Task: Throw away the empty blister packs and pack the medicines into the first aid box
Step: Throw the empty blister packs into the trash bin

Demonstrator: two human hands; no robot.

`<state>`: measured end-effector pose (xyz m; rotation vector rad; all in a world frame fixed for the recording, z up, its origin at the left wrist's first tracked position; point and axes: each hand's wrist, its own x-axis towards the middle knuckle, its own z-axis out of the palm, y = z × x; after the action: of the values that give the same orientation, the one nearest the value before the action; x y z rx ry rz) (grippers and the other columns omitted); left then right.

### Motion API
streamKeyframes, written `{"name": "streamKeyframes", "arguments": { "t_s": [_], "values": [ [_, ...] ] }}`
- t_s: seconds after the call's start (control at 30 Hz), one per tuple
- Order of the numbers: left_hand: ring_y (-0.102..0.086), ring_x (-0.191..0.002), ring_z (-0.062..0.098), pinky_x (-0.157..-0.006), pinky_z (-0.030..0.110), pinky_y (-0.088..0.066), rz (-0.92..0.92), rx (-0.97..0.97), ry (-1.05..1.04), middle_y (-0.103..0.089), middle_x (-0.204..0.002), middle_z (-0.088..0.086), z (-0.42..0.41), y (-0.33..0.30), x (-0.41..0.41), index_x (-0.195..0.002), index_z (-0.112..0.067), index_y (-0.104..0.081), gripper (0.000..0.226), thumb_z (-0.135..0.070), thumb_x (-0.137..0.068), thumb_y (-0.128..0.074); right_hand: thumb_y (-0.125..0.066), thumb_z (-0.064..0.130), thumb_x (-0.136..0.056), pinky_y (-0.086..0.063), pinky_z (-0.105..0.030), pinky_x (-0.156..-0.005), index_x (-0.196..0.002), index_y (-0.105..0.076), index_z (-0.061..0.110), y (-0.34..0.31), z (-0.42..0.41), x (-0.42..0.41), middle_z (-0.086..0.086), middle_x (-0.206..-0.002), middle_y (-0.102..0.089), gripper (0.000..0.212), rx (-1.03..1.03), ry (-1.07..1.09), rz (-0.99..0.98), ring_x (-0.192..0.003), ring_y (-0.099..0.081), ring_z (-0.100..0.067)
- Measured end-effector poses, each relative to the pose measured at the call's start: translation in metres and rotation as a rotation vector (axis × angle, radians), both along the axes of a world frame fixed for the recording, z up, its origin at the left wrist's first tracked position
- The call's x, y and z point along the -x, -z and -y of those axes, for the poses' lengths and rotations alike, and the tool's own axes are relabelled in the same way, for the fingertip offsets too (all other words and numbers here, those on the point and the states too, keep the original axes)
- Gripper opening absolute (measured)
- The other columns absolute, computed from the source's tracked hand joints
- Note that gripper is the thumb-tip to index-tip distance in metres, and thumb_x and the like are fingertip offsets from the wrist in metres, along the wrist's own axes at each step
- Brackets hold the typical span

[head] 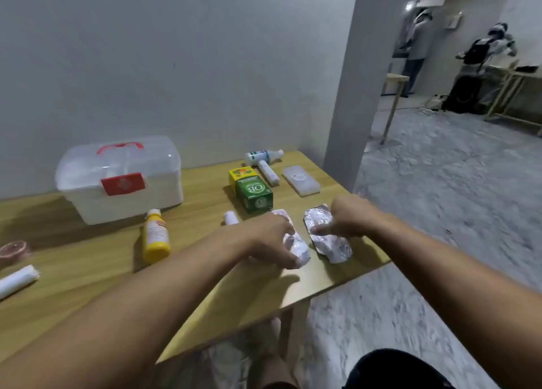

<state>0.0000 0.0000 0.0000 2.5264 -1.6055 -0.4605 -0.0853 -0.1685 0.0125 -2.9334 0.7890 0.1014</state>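
Note:
Two crumpled silver blister packs lie near the table's right front corner. My left hand point(274, 240) covers the left blister pack point(297, 246), fingers curled over it. My right hand point(350, 220) pinches the right blister pack point(331, 243) with thumb on top. The white first aid box point(120, 180) with a red handle and latch stands shut at the back left. A yellow bottle point(156, 236), a green box point(254, 196), a yellow box point(242, 175), a white-green bottle point(264, 156), a white tube point(268, 173) and a small white roll point(231, 218) lie on the table.
A clear flat case point(301, 180) lies at the back right. A white roll point(17, 280) and a pinkish round tin point(14, 249) sit at the left edge. The wooden table point(88, 271) ends just right of my hands. People stand far off at the back right.

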Motion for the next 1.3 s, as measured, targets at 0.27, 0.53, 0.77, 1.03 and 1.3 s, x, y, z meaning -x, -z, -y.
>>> {"name": "streamKeyframes", "arguments": {
  "t_s": [0.27, 0.53, 0.77, 1.03, 1.3],
  "values": [
    [-0.054, -0.112, 0.025, -0.096, 0.039, -0.048, 0.054, -0.065, 0.019, -0.054, -0.123, 0.003, 0.004, 0.003, 0.01, -0.124, -0.022, -0.058, 0.071, -0.042, -0.06, -0.083, -0.09, 0.042, -0.051, -0.035, -0.028, -0.05, -0.059, -0.05, 0.012, 0.015, 0.007, 0.022, -0.003, -0.061, -0.052, 0.051, -0.135, 0.156, 0.063, -0.057, -0.049, -0.02],
    [-0.058, -0.098, 0.023, -0.082, 0.035, -0.049, 0.127, 0.113, 0.098, -0.066, -0.111, 0.002, 0.021, 0.011, 0.036, -0.1, -0.021, -0.073, 0.02, -0.031, -0.085, -0.062, -0.059, 0.002, -0.068, -0.043, -0.025, -0.055, -0.083, -0.068, 0.0, 0.024, 0.047, 0.069, -0.015, -0.076, -0.065, 0.018, -0.242, 0.275, 0.219, -0.073, -0.064, -0.03],
    [-0.061, -0.078, 0.03, -0.066, 0.037, -0.051, 0.153, 0.468, 0.103, -0.07, -0.087, 0.008, 0.079, -0.005, 0.096, -0.089, -0.015, -0.077, 0.02, -0.02, -0.088, -0.057, -0.052, 0.005, -0.073, -0.044, -0.028, -0.062, -0.076, -0.069, 0.003, 0.021, 0.098, 0.161, -0.018, -0.072, -0.058, 0.017, -0.218, 0.534, 0.392, -0.073, -0.059, -0.031],
    [-0.031, -0.053, 0.03, -0.049, 0.033, -0.033, 0.036, 0.393, 0.16, -0.036, -0.056, 0.018, 0.15, 0.046, 0.168, -0.052, -0.008, -0.043, 0.028, -0.008, -0.077, -0.054, -0.059, 0.008, -0.067, -0.038, -0.027, -0.053, -0.052, -0.056, 0.008, 0.093, 0.113, 0.251, -0.008, -0.048, -0.047, 0.016, -0.358, 0.823, 0.444, -0.052, -0.048, -0.025],
    [-0.057, -0.042, 0.027, -0.046, 0.023, -0.045, -0.329, 0.056, -0.039, -0.05, -0.048, 0.013, 0.18, 0.159, 0.199, -0.052, -0.007, -0.051, 0.034, -0.013, -0.083, -0.063, -0.066, 0.006, -0.07, -0.058, -0.03, -0.05, -0.065, -0.071, 0.003, 0.193, 0.098, 0.283, -0.008, -0.05, -0.06, 0.008, -0.609, 0.989, 0.365, -0.041, -0.056, -0.022]
  ]
}}
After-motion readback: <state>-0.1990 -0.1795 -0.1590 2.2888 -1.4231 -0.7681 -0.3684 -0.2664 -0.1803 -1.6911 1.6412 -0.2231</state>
